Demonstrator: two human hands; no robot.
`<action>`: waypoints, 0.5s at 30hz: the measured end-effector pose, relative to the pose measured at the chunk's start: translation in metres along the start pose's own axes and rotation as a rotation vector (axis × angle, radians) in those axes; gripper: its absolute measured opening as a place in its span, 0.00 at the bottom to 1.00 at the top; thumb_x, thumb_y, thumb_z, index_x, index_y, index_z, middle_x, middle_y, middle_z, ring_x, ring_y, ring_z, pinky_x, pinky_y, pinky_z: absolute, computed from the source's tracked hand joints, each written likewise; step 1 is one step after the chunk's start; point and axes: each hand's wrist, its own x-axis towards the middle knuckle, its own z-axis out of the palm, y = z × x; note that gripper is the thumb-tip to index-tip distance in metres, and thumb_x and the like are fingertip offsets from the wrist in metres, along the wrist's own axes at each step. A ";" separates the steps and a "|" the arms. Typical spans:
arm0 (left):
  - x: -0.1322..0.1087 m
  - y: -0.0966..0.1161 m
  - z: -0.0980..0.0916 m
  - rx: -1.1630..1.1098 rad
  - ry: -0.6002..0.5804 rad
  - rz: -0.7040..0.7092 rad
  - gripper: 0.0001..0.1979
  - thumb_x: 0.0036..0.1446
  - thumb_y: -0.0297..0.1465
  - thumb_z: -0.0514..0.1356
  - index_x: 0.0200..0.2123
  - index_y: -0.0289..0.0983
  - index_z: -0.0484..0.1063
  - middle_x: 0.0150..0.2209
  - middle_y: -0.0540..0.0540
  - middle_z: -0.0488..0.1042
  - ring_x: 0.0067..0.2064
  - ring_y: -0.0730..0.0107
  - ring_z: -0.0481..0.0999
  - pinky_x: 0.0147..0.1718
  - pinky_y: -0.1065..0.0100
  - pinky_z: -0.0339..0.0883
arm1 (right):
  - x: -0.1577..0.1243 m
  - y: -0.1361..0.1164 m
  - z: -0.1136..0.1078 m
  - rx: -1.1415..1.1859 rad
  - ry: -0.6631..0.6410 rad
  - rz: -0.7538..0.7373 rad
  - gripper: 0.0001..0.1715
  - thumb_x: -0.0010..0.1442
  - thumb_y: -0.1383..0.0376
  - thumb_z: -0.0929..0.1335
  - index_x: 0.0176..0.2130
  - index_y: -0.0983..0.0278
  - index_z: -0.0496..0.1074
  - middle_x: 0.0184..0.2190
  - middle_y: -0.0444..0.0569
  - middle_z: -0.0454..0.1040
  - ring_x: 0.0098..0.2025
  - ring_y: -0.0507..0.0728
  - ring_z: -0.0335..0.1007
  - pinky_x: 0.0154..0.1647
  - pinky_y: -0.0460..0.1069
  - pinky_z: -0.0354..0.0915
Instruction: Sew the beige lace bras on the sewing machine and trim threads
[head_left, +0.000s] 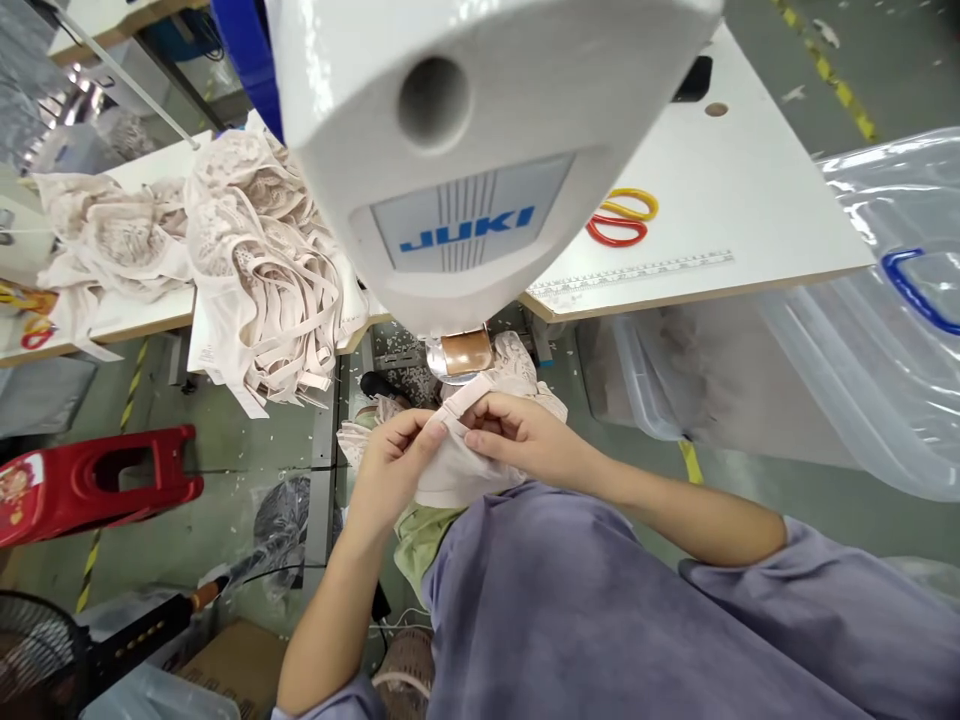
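A pale pink bra [469,470] lies across my lap, just below the head of a white JUKI sewing machine [352,120]. My left hand [401,455] pinches one end of its strap between thumb and forefinger. Right of it, my right hand [517,430] holds the band close to the same strap, fingers pressed together. The strap [471,397] slants up between both hands, near the machine's metal plate [466,355]. Lace parts of the bra [517,360] show behind my right hand. Its lower folds are partly hidden by my hands.
A heap of lace bras [262,270] hangs over the left table edge, with another pile [124,235] beyond. Red and yellow scissors [622,217] and a clear ruler [637,280] lie on the right tabletop. A red stool [97,480], a fan [37,650] and clear bins [885,370] stand around.
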 end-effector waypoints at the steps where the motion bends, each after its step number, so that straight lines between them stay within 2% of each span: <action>1: -0.002 -0.001 -0.001 -0.015 0.007 -0.009 0.13 0.61 0.40 0.64 0.39 0.36 0.81 0.32 0.49 0.77 0.31 0.75 0.70 0.31 0.75 0.63 | 0.000 0.002 0.002 0.012 -0.010 -0.004 0.16 0.62 0.56 0.70 0.42 0.66 0.71 0.35 0.46 0.72 0.35 0.50 0.68 0.35 0.46 0.66; 8: -0.014 -0.003 -0.001 -0.069 0.005 -0.033 0.12 0.60 0.40 0.65 0.35 0.37 0.79 0.30 0.50 0.76 0.30 0.76 0.69 0.30 0.75 0.62 | -0.004 0.005 0.008 0.058 -0.010 0.013 0.16 0.61 0.56 0.72 0.41 0.66 0.71 0.34 0.45 0.72 0.36 0.51 0.68 0.37 0.46 0.65; 11: -0.017 -0.002 -0.003 -0.051 0.016 -0.045 0.13 0.60 0.41 0.65 0.36 0.37 0.79 0.31 0.50 0.76 0.30 0.75 0.69 0.30 0.75 0.62 | -0.004 0.005 0.009 0.102 -0.052 0.023 0.16 0.61 0.56 0.72 0.41 0.65 0.71 0.34 0.44 0.71 0.35 0.50 0.67 0.37 0.46 0.65; 15: -0.028 0.004 -0.005 0.113 0.015 0.014 0.15 0.59 0.44 0.64 0.36 0.37 0.80 0.32 0.48 0.77 0.32 0.71 0.71 0.32 0.73 0.65 | 0.000 0.009 0.014 0.231 -0.070 -0.022 0.24 0.57 0.53 0.75 0.45 0.65 0.71 0.36 0.44 0.71 0.35 0.50 0.66 0.37 0.45 0.64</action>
